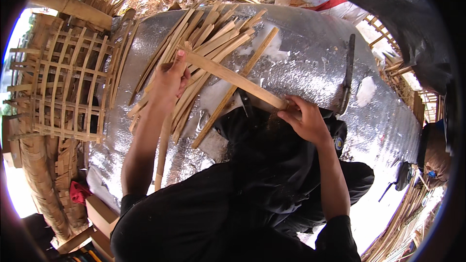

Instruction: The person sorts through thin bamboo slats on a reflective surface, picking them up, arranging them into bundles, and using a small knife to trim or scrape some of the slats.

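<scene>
Both hands clamp one bamboo slat (233, 78) over the slat pile (194, 43).
Left hand (170, 80) pinches the eleven o'clock end, right hand (303, 119) fists the four o'clock end; splinters or a slip look likely.

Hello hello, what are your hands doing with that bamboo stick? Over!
Left hand and right hand both gripping one bamboo strip, one at each end. Loose slat pile underneath on silver sheet. Nothing blocking.

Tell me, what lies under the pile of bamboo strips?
The bamboo strips lie on a silver foil mat. What is below the mat is covered.
</scene>
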{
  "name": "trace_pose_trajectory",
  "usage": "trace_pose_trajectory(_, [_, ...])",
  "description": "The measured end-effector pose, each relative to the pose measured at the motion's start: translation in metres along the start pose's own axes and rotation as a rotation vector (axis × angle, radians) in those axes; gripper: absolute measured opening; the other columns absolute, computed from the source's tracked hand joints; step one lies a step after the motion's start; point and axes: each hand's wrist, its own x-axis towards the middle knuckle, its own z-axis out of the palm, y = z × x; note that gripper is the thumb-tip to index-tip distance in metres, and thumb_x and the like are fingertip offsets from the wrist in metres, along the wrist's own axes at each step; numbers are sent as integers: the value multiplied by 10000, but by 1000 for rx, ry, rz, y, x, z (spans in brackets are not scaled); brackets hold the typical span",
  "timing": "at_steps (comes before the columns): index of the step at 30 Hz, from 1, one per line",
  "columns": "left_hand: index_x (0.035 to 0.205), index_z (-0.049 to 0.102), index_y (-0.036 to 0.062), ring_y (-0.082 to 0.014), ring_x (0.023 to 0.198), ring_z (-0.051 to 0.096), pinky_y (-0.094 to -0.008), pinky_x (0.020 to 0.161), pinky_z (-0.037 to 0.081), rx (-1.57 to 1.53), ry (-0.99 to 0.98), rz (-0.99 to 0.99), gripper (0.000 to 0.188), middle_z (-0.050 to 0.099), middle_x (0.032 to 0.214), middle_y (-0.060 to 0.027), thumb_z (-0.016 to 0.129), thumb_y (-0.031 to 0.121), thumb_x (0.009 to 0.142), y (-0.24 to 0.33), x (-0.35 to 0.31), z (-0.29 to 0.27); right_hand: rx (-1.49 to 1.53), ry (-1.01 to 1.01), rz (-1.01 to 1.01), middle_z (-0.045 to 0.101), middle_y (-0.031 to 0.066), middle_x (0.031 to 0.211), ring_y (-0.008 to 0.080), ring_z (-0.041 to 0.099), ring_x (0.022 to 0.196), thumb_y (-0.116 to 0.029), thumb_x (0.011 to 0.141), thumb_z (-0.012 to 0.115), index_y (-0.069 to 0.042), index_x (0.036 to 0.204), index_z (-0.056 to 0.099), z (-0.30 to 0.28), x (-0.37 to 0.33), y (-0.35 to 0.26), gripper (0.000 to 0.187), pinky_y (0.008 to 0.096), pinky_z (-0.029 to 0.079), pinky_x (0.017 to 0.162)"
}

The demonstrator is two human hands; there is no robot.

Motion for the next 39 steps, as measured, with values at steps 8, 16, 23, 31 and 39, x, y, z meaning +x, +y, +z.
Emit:
trace_pose_trajectory(8, [777,570,102,-60,399,286,-255,407,242,-63,-20,-164,627,400,534,50,557,697,975,-60,19,3,-371,319,-67,732,126,1017,336,677,973,-334,839,846,-49,1207,689,18,-14,29,491,450,495,918])
trace_pose_trajectory(16, [732,548,115,-72,388,317,-257,395,251,-58,148,-171,637,400,513,44,544,703,977,-66,29,-29,-473,595,-31,573,126,1282,377,525,1180,-256,879,779,-84,1338,568,37,-11,35,534,502,417,985])
trace_pose_trajectory(23, [711,527,123,-77,394,319,-269,392,261,-89,196,-194,637,406,519,38,524,694,992,-80,33,-42,-317,555,-51,632,213,1066,442,601,999,-90,893,703,-19,1160,615,69,-31,96,289,514,495,894])
trace_pose_trajectory(31, [840,527,113,-92,468,321,-256,454,274,-212,382,4,568,412,597,30,470,641,1042,-9,32,-84,-294,543,-4,654,189,1099,425,617,1049,-113,921,684,-32,1154,636,72,-33,104,251,487,502,922])
trace_pose_trajectory(39, [876,505,104,-119,534,331,-303,553,329,-499,583,79,541,400,653,18,369,579,1096,-19,48,-116,-326,559,-70,651,203,1036,437,617,963,-76,892,687,-20,1124,618,73,-30,107,248,501,504,862])
